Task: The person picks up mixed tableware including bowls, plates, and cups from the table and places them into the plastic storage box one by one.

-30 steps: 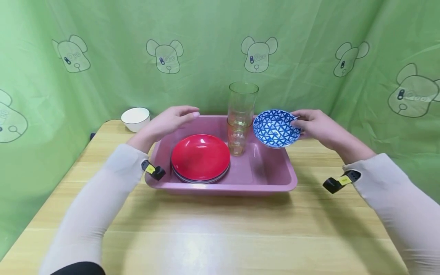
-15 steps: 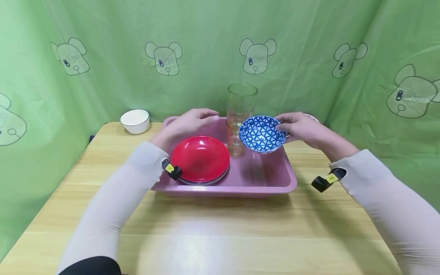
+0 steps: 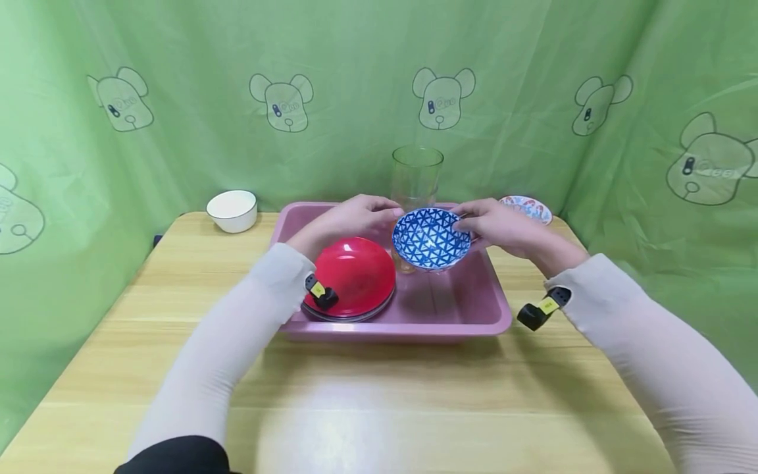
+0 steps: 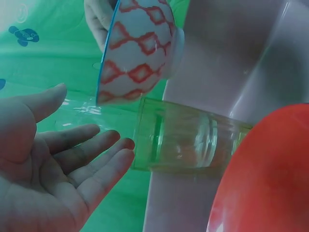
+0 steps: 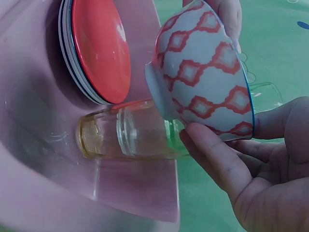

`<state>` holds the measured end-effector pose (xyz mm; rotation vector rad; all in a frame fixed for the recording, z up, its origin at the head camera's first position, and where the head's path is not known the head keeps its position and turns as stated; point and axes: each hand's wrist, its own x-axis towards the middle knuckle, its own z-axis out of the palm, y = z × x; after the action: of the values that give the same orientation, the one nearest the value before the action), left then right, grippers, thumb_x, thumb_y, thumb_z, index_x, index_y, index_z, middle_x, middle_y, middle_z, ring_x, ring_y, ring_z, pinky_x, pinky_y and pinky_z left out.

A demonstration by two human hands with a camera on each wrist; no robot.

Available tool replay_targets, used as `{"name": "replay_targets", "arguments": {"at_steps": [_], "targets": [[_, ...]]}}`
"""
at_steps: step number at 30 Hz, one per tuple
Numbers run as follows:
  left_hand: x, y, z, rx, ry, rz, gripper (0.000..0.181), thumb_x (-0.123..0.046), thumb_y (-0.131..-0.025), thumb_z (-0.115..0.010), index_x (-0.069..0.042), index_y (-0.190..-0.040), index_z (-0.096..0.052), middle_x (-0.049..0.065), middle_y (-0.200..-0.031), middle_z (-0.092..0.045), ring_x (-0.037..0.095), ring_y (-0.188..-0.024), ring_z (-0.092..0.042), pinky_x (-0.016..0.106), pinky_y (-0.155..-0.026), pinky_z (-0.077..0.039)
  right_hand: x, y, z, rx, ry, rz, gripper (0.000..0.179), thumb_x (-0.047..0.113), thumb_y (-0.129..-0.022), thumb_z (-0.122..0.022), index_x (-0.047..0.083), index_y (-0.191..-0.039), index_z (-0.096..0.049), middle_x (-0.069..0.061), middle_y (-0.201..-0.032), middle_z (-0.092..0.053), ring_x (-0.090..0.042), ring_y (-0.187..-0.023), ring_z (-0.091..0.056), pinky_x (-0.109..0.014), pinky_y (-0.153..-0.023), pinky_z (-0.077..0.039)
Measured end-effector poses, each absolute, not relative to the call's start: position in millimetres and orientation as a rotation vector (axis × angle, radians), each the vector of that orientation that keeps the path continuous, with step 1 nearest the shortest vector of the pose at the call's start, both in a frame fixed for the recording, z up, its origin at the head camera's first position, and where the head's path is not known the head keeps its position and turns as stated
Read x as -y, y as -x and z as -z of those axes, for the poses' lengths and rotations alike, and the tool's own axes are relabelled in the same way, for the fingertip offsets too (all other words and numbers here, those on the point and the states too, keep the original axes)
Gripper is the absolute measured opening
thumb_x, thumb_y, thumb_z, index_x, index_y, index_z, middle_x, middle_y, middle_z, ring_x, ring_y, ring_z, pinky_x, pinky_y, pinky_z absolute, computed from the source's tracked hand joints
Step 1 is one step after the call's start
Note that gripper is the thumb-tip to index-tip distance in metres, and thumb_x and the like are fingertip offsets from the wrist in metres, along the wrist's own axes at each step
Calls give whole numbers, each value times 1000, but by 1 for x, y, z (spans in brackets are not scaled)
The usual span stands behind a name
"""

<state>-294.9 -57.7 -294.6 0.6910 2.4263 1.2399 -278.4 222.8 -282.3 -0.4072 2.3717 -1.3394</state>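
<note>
My right hand (image 3: 503, 227) pinches the rim of a bowl (image 3: 432, 238) over the pink basin (image 3: 403, 329). Inside, the bowl has blue and white triangles; its outside (image 5: 203, 67) is white with red diamonds. The bowl is tilted, its mouth towards the head camera. My left hand (image 3: 358, 220) is at the bowl's left rim, fingers spread and relaxed in the left wrist view, holding nothing. Behind the bowl, tall stacked glasses (image 4: 183, 137) stand in the basin, partly hidden in the head view. A red plate (image 3: 355, 276) tops a stack of plates at the basin's left.
On the wooden table (image 3: 379, 408), a white bowl (image 3: 232, 212) with a dark rim stands at the back left. Another patterned dish (image 3: 530, 208) sits at the back right, partly behind my right hand. A green curtain (image 3: 355, 99) hangs close behind the basin.
My right hand has carried the bowl leftward from the basin's right side to in front of the glasses. My left hand has moved right, towards the bowl. The dish at the back right has come into view.
</note>
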Motion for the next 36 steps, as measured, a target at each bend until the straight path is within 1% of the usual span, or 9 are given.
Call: {"name": "replay_targets", "arguments": {"at_steps": [3,6,8,10,13,15,25,32,36], "targets": [[53,297,299,-2419,-683,-1220,46,-35,-100,-56,-10,-139,-55,3,-112,-67,19,-102,-66,40,-98,-50,-218,281,286,-2328,427,1358,39,5,-101,-47,-9,-138,-46,-19,-144,-46,-25,-89,-69,-37,-78,-59],[48,299,304,-2403,-684,-1197,44,-34,-100,-56,-7,-135,-58,5,-108,-66,18,-97,-65,39,-94,-53,-214,283,289,-2285,423,1380,40,3,-100,-47,-10,-138,-44,-13,-155,-31,-25,-90,-68,-36,-79,-59],[46,301,307,-2389,-684,-1192,42,-32,-100,-57,-5,-133,-59,7,-108,-64,20,-96,-65,38,-89,-56,-212,284,292,-2278,409,1374,42,2,-99,-48,-11,-139,-42,-21,-149,-37,-24,-89,-67,-35,-80,-59],[45,303,310,-2357,-668,-1202,41,-29,-101,-57,-3,-131,-58,9,-109,-63,21,-96,-65,36,-85,-57,-209,284,294,-2278,392,1362,43,3,-99,-49,-10,-139,-41,-26,-135,-46,-23,-89,-67,-35,-81,-59],[44,305,314,-2342,-625,-1201,38,-25,-101,-57,-2,-132,-57,10,-107,-65,22,-94,-67,32,-81,-59,-206,286,297,-2273,387,1343,42,3,-99,-50,-10,-138,-42,-27,-118,-55,-25,-89,-66,-36,-81,-59],[44,307,316,-2346,-603,-1186,37,-20,-101,-56,-1,-133,-57,10,-105,-67,21,-92,-67,30,-80,-59,-205,287,298,-2254,384,1340,41,2,-98,-49,-11,-137,-43,-25,-114,-57,-25,-89,-66,-36,-81,-59],[40,309,329,-2355,-605,-1081,32,-6,-101,-52,2,-131,-57,14,-107,-65,21,-90,-65,27,-77,-58,-203,299,305,-2172,364,1216,43,-3,-97,-45,-15,-137,-39,-25,-111,-60,-24,-85,-68,-36,-79,-59],[35,310,337,-2394,-695,-925,29,-2,-97,-55,1,-125,-62,10,-95,-67,13,-73,-59,22,-65,-55,-201,304,310,-2159,361,1074,42,-3,-94,-47,-15,-134,-41,-25,-110,-59,-27,-88,-67,-42,-82,-58],[32,309,339,-2433,-718,-846,29,-2,-96,-56,0,-124,-64,9,-96,-66,13,-75,-59,23,-66,-56,-199,305,310,-2153,363,1007,41,-3,-93,-47,-15,-132,-42,-25,-110,-58,-28,-89,-66,-43,-81,-59]]}}
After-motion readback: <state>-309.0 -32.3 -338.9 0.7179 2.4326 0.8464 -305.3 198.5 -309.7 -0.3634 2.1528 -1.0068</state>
